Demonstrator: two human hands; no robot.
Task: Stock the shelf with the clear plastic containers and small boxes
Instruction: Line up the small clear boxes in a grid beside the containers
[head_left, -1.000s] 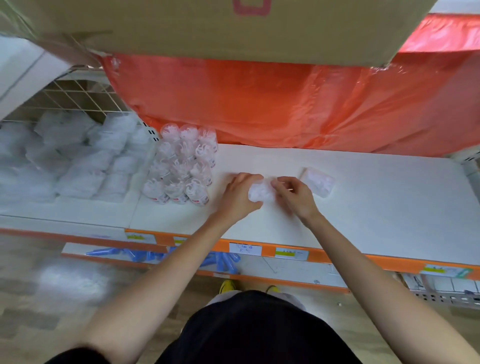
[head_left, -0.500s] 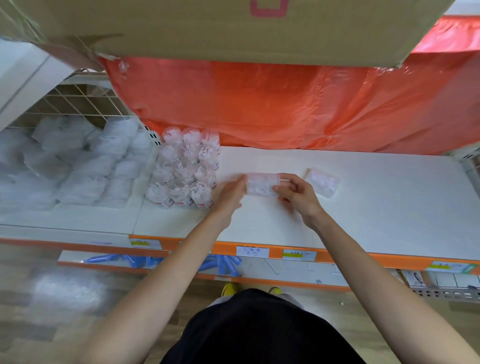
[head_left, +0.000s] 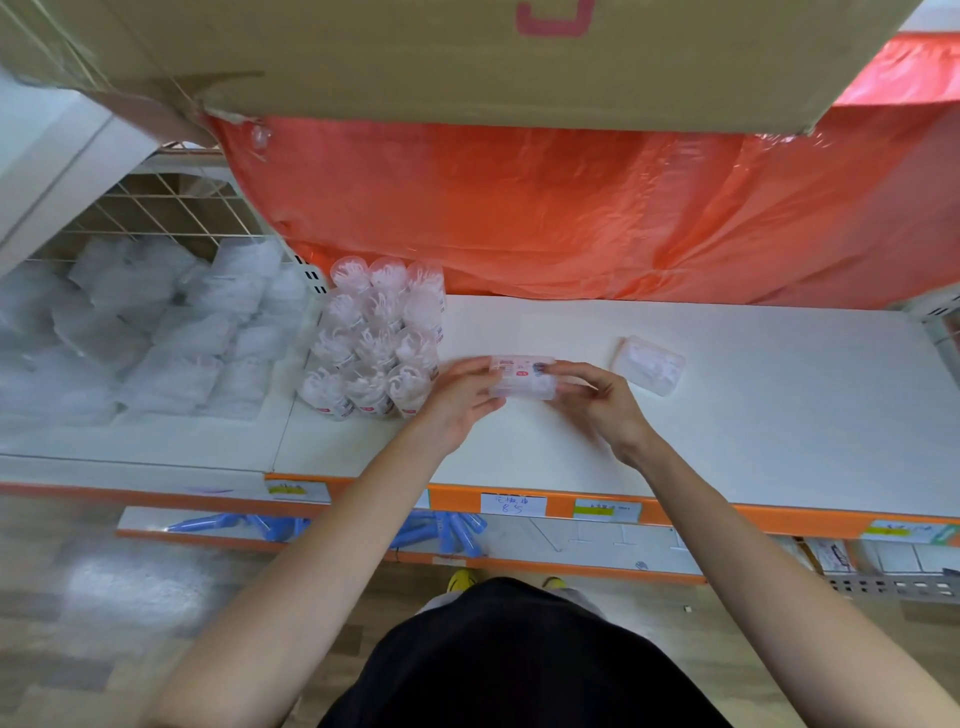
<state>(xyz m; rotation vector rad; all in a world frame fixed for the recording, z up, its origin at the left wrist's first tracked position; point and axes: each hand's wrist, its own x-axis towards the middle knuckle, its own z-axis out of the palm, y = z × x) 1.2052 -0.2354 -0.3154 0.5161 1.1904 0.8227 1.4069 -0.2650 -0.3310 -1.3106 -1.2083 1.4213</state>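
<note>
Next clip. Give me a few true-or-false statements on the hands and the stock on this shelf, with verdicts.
1. The left hand and right hand hold one small clear box between them. True.
2. A second clear box lies on the shelf, to the right of the hands. True.
3. The round clear containers stand at the right end of the shelf. False: they are grouped left of the hands, near the shelf's left edge.
4. The plastic sheet behind the shelf is blue. False: it is orange.
</note>
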